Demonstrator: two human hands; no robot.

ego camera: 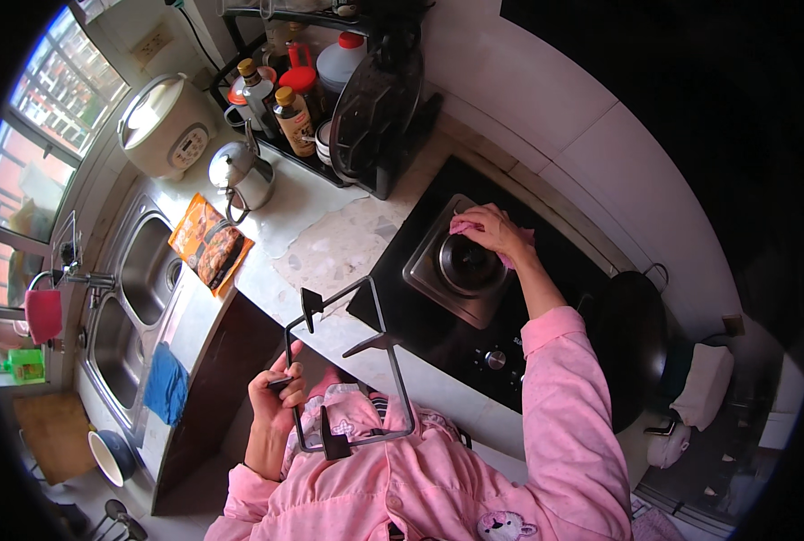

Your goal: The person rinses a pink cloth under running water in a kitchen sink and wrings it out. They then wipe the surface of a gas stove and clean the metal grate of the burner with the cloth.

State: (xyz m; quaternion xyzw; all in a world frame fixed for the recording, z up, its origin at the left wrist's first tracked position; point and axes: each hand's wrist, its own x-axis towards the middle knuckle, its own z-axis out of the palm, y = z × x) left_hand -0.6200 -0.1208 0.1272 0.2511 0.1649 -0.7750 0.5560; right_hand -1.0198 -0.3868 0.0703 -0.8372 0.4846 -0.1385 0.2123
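Note:
My left hand (277, 395) grips one side of a black metal pan support (400, 379), a square frame with inward prongs, held up before my body off the counter. On the black glass gas hob (402, 270), my right hand (488, 230) presses a pink cloth (525, 237) against the upper edge of the burner area. Beneath that hand lie the round burner (471, 260) and its square stainless-steel drip tray (429, 284). A control knob (494, 360) sits at the hob's front. My right palm hides part of the cloth.
A wok (628, 345) stands right of the hob. At the left are a steel kettle (250, 177), an orange food packet (211, 243), a rice cooker (165, 128), a double sink (146, 270) and a blue cloth (166, 384). A bottle rack (338, 177) stands behind.

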